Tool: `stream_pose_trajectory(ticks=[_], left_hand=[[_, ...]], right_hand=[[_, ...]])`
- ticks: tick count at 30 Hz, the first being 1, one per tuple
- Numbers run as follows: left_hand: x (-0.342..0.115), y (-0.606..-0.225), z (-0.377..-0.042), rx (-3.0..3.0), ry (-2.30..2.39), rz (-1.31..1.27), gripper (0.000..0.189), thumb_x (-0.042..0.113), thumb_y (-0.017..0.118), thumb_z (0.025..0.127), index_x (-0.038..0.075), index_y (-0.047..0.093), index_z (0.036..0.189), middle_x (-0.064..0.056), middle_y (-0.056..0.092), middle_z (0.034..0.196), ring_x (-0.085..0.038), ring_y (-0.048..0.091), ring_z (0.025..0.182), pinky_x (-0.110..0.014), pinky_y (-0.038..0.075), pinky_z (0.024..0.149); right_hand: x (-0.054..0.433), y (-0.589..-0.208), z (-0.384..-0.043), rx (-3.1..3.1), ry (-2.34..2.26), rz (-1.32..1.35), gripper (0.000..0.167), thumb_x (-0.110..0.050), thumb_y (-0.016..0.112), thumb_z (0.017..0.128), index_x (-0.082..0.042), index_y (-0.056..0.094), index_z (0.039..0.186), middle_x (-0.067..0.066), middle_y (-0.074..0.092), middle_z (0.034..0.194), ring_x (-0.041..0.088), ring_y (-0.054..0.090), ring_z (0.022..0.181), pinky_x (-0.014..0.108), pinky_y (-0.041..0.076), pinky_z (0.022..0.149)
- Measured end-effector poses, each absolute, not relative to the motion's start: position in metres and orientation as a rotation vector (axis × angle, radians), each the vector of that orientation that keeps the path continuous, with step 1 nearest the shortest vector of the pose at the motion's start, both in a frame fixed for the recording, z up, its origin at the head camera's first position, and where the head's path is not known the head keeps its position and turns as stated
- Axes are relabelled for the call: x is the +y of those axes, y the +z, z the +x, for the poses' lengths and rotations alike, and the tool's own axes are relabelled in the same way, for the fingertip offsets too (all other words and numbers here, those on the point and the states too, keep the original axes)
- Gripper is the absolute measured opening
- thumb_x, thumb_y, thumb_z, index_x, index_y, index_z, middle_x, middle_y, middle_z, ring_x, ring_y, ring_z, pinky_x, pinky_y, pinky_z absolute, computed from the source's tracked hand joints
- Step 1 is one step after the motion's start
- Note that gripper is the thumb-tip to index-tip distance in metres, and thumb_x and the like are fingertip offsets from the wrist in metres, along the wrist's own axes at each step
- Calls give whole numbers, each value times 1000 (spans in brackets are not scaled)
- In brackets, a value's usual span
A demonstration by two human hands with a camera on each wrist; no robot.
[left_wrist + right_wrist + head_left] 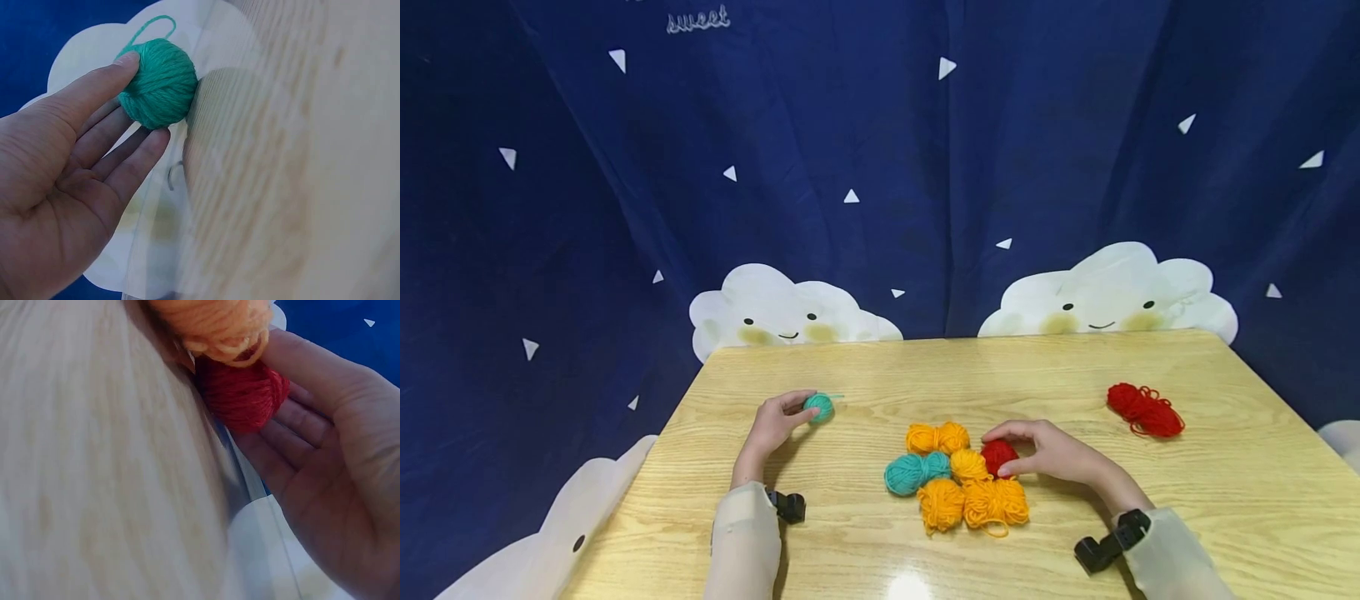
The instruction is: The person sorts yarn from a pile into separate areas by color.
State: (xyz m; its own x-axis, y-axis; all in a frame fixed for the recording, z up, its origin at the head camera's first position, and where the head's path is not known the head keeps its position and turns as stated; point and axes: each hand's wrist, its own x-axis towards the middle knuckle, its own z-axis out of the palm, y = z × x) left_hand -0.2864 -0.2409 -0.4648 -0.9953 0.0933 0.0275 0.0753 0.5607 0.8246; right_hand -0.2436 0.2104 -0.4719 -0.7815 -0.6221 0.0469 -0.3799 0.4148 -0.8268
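Note:
Between the thumb and fingers of my left hand (779, 423) is a small green yarn ball (819, 407), at the left of the table. A loose strand trails from that ball, plain in the left wrist view. My right hand (1051, 451) holds a red yarn ball (999, 458) at the right side of a cluster of yarn. In the right wrist view the red ball (240, 397) touches an orange skein (215, 325). The cluster also has a teal skein (917, 472), an orange skein at the back (937, 437) and several other orange pieces.
A loose red skein (1145, 410) lies apart at the right of the wooden table (865, 550). Behind the table hangs a dark blue curtain (880, 125) with white clouds. Each wrist wears a black camera mount (787, 506).

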Motion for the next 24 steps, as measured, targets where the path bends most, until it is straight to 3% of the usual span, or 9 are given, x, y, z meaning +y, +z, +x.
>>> stream_pose_trajectory(ticks=[5, 13, 24], left_hand=[[-240, -464, -286, 2756, 1460, 148, 45, 22, 67, 93, 11, 59, 136, -13, 61, 136, -32, 59, 124, -46, 51, 102], [-240, -464, -286, 2757, 1466, 147, 45, 21, 67, 93, 11, 59, 136, -13, 61, 137, -32, 60, 123, -47, 51, 102], [-241, -463, -286, 2745, 1476, 152, 46, 22, 67, 93, 11, 57, 137, -13, 61, 137, -32, 59, 123, -47, 51, 101]], right_hand=[[210, -471, -243, 2411, -1255, -879, 48, -32, 73, 87, -12, 62, 129, 8, 65, 130, -4, 57, 109, 15, 49, 93], [209, -471, -244, 2374, -1299, -897, 39, -28, 74, 87, -11, 64, 120, 6, 68, 115, 3, 60, 92, 20, 53, 80], [213, -476, -246, 2352, -1400, -884, 31, -23, 69, 91, -12, 64, 119, 10, 68, 112, 6, 63, 89, 22, 54, 79]])
